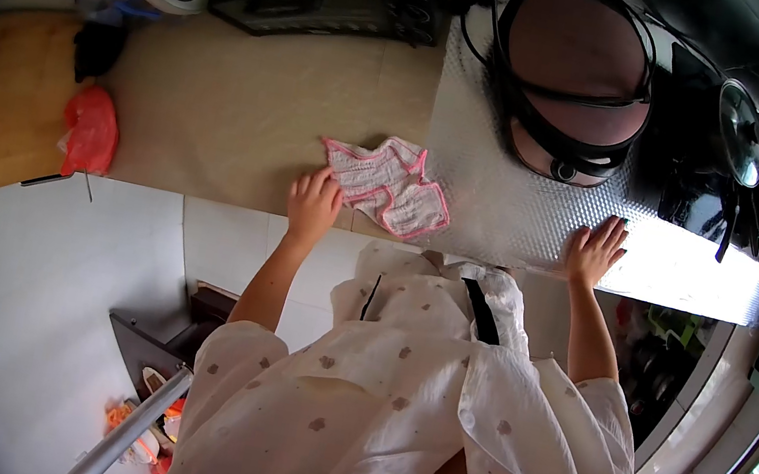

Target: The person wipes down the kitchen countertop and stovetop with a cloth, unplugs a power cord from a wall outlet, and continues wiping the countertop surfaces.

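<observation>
A white cloth with pink edging point(391, 185) lies crumpled on the counter, across the seam between the beige top and the silver foil-like covering. My left hand point(313, 202) rests palm down at the counter's front edge, right beside the cloth's left side. Its fingers are stretched out and hold nothing; whether the fingertips touch the cloth I cannot tell. Farther right, my right hand point(596, 251) lies flat on the silver covering point(505, 214) with its fingers spread and nothing in it.
Behind the cloth stands a black oven-like appliance point(330, 0). A pinkish-brown appliance with black cables point(575, 79) sits on the foil. Pans with glass lids point(741, 133) are at the right. A red plastic bag point(90, 132) hangs by the wooden cabinet point(7, 105).
</observation>
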### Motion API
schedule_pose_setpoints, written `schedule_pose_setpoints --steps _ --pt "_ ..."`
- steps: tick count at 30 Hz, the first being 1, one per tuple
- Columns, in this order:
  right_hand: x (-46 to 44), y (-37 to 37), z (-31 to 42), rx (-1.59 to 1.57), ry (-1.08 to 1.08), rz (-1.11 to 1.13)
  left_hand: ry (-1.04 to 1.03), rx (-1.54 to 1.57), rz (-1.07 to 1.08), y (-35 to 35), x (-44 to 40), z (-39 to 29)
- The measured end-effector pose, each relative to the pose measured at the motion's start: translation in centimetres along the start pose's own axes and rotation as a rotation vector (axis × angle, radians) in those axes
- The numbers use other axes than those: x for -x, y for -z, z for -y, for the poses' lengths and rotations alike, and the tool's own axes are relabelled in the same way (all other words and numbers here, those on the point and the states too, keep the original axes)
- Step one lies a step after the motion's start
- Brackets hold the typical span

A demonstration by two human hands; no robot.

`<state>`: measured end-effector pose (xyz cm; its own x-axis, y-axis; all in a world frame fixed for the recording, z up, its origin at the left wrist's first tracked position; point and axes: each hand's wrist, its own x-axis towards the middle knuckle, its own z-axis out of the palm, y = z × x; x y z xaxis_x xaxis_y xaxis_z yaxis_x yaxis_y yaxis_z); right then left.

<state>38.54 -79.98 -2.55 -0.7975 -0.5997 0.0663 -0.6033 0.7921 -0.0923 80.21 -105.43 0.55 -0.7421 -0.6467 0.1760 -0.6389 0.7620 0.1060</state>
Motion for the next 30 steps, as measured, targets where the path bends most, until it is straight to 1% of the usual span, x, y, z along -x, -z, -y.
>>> schedule_pose_setpoints --steps 2,3,4,6,7,9,10,12,14,15,16,18,19,20,22,23,24,26,27,30 --pt "0.1 -0.2 -0.1 0.041 0.000 -0.003 0.264 0.009 -0.060 0.4 -1.1 0.4" --pt "0.0 -0.4 -0.3 0.051 -0.002 0.006 0.336 0.002 -0.058 -0.9 -1.1 1.0" --pt "0.0 -0.3 -0.2 0.050 -0.001 0.001 0.336 0.003 -0.063 -0.1 -2.0 -0.2" --pt "-0.1 -0.1 0.0 0.060 -0.024 0.049 0.337 0.151 0.019 1.0 -4.0 -4.6" --pt "-0.1 -0.2 -0.1 0.051 -0.026 0.052 0.341 -0.021 0.015 1.0 -4.4 -7.6" --pt "-0.1 -0.3 0.1 0.046 -0.039 0.051 0.343 -0.196 0.004 0.7 -4.9 -10.8" --pt "-0.1 -0.5 0.1 0.042 -0.055 0.054 0.321 -0.140 -0.080 0.1 -5.1 -11.3" --pt "0.0 -0.8 0.2 0.017 -0.069 0.047 0.287 -0.079 -0.165 -1.6 -4.7 -11.1" --pt "0.3 -0.8 0.5 -0.049 -0.079 0.034 0.160 0.153 -0.145 -3.8 -4.1 -10.5" --pt "0.3 -0.3 0.9 -0.052 -0.079 0.050 0.056 0.141 -0.195 -3.9 -5.0 -9.9" --pt "0.3 -0.4 0.9 -0.036 -0.092 0.080 0.052 0.145 -0.199 -3.9 -5.8 -9.4" --pt "0.4 -0.5 1.1 -0.073 -0.107 0.077 0.072 0.116 -0.033 -3.8 -7.1 -8.3" --pt "0.4 -0.3 1.3 -0.074 -0.114 0.071 0.066 0.129 -0.236 -4.1 -8.0 -7.7" --pt "0.4 -0.2 1.5 -0.073 -0.116 0.095 0.058 0.132 -0.239 -4.2 -8.5 -7.0" --pt "0.5 -0.1 1.5 -0.074 -0.128 0.117 0.217 0.062 -0.082 -3.1 -9.4 -5.8" --pt "0.6 -0.1 1.5 -0.065 -0.116 0.137 0.244 0.055 -0.127 -2.2 -9.8 -5.4" --pt "0.8 -0.1 1.5 -0.055 -0.102 0.158 0.239 0.055 -0.127 -2.1 -9.7 -4.7" --pt "1.1 -0.1 1.5 -0.046 -0.095 0.165 0.411 -0.005 0.018 -2.1 -10.0 -3.2" --pt "1.2 0.1 1.6 -0.045 -0.093 0.174 0.483 -0.018 0.027 -2.5 -10.0 -2.5" --pt "1.4 0.2 1.9 -0.059 -0.077 0.172 0.525 -0.001 0.006 -3.2 -9.8 -1.1"
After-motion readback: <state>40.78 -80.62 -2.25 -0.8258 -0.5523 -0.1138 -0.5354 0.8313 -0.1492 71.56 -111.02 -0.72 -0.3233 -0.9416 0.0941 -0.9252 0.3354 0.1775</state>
